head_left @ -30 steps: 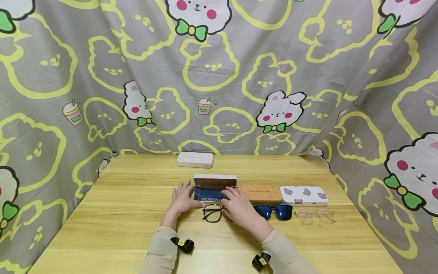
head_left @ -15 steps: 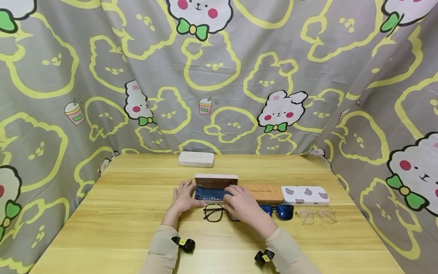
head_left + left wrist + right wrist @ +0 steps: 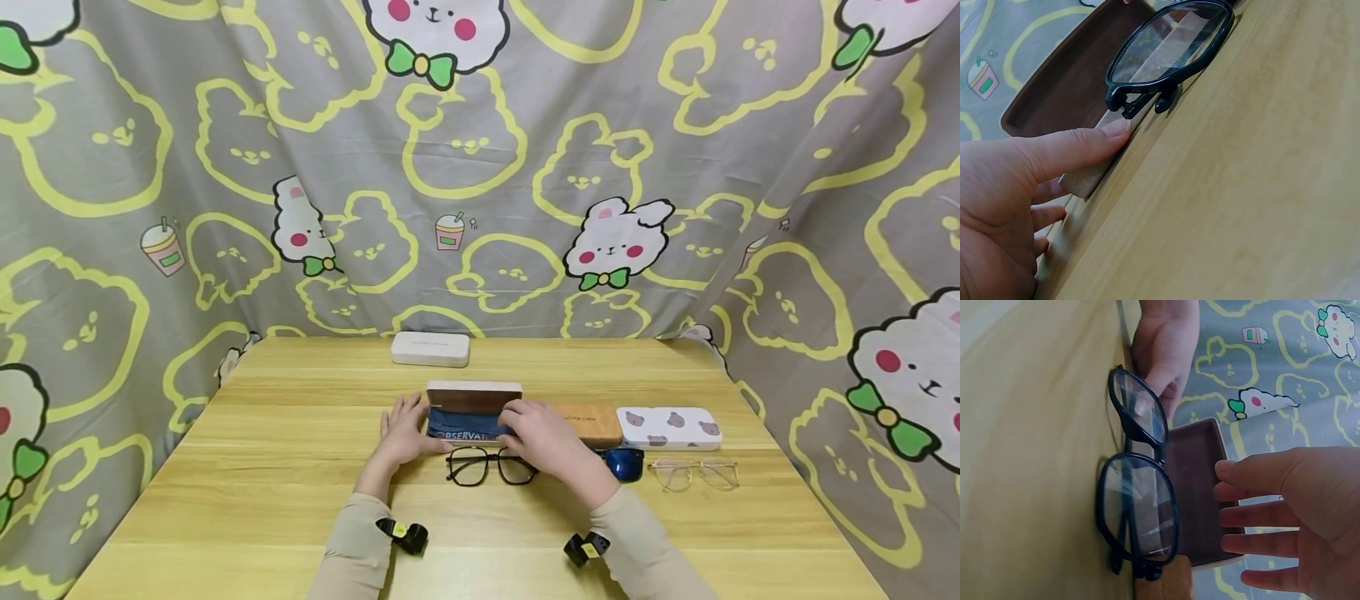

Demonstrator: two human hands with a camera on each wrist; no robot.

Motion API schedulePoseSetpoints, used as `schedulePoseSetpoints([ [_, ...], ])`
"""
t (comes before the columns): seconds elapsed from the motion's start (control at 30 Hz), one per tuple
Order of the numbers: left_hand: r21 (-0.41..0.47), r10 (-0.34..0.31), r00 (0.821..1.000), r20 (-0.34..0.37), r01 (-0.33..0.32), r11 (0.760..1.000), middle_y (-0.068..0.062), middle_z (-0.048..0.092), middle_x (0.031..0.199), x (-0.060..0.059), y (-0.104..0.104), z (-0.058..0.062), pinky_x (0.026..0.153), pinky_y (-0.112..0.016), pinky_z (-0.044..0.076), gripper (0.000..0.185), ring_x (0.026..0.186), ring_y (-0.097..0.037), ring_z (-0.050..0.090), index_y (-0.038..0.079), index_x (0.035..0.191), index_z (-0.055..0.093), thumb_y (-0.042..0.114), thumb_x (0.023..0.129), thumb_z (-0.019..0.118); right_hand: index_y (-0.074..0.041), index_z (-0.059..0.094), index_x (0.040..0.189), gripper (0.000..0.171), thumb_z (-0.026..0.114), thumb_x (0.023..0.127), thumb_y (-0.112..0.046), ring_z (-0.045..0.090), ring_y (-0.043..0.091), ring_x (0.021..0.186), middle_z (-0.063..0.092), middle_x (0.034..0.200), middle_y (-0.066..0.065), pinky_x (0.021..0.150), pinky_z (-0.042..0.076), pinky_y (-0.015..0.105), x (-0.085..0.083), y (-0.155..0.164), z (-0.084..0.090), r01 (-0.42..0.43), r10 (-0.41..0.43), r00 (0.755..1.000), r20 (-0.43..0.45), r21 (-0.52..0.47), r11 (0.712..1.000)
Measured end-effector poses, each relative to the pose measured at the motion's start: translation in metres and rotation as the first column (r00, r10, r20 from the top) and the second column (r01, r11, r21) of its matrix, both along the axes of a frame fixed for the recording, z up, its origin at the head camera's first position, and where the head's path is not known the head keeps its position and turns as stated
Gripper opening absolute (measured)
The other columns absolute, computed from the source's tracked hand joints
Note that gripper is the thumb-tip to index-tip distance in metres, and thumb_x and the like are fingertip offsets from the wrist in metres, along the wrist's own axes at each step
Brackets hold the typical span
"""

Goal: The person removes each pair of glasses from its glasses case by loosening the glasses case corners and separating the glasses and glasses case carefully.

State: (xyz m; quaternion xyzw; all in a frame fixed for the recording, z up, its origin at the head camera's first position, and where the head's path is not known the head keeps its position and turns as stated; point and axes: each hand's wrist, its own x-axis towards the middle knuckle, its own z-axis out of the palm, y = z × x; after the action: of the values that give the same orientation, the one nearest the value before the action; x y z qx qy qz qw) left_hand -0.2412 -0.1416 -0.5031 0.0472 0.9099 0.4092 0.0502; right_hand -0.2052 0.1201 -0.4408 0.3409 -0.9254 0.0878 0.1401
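Observation:
An open brown glasses case stands mid-table with its lid up and a blue cloth inside. My left hand rests against its left end; in the left wrist view the thumb presses the case's front rim. With straight, spread fingers my right hand hovers over the case's right end and holds nothing; it shows likewise in the right wrist view. Folded black-framed glasses lie on the table just in front of the case, close to both hands.
Right of the open case lie a cork-coloured case, a white case with bear prints, blue sunglasses partly behind my wrist, and clear-framed glasses. A white case lies at the table's back edge. Patterned cloth walls surround the table.
My right hand has moved right and back, off the black glasses, to the case's right end; both lenses now show. The left hand has stayed in place.

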Motion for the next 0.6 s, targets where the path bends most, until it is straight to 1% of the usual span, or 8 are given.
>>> schedulePoseSetpoints([
  [0.07, -0.002, -0.001, 1.0, 0.0, 0.001, 1.0, -0.015, 0.023, 0.161, 0.0, 0.0, 0.0, 0.118, -0.062, -0.012, 0.096, 0.151, -0.041, -0.001, 0.005, 0.144, 0.045, 0.032, 0.064, 0.09, -0.013, 0.071, 0.101, 0.018, 0.072, 0.088, -0.026, 0.066, 0.021, 0.093, 0.068, 0.104, 0.002, 0.079, 0.056, 0.038, -0.001, 0.001, 0.002, 0.0, 0.0, 1.0, -0.009, -0.005, 1.0],
  [0.37, 0.002, 0.002, 1.0, 0.003, -0.002, 1.0, -0.015, 0.023, 0.161, 0.001, 0.001, 0.001, 0.118, -0.062, -0.013, 0.097, 0.151, -0.04, -0.002, 0.003, 0.145, 0.044, 0.032, 0.065, 0.09, -0.012, 0.071, 0.102, 0.02, 0.072, 0.088, -0.026, 0.067, 0.019, 0.088, 0.069, 0.1, 0.002, 0.078, 0.057, 0.038, -0.01, 0.003, 0.009, -0.006, 0.006, 1.0, -0.009, -0.032, 0.999],
  [0.5, 0.0, 0.003, 1.0, 0.001, -0.003, 1.0, -0.015, 0.023, 0.161, 0.001, 0.001, 0.002, 0.118, -0.062, -0.012, 0.097, 0.151, -0.041, -0.002, 0.003, 0.145, 0.044, 0.032, 0.065, 0.09, -0.012, 0.071, 0.103, 0.021, 0.071, 0.089, -0.028, 0.067, 0.017, 0.085, 0.07, 0.1, 0.001, 0.075, 0.056, 0.036, -0.013, 0.002, 0.011, -0.006, 0.005, 1.0, -0.017, -0.037, 0.999],
  [0.6, -0.005, 0.003, 1.0, 0.002, -0.003, 1.0, -0.016, 0.023, 0.161, 0.001, 0.001, 0.002, 0.118, -0.062, -0.012, 0.097, 0.151, -0.041, -0.002, 0.003, 0.145, 0.044, 0.031, 0.065, 0.09, -0.014, 0.071, 0.104, 0.022, 0.068, 0.091, -0.031, 0.067, 0.014, 0.082, 0.071, 0.1, 0.0, 0.071, 0.056, 0.032, -0.016, 0.0, 0.013, 0.001, -0.002, 1.0, -0.006, -0.043, 0.999],
])
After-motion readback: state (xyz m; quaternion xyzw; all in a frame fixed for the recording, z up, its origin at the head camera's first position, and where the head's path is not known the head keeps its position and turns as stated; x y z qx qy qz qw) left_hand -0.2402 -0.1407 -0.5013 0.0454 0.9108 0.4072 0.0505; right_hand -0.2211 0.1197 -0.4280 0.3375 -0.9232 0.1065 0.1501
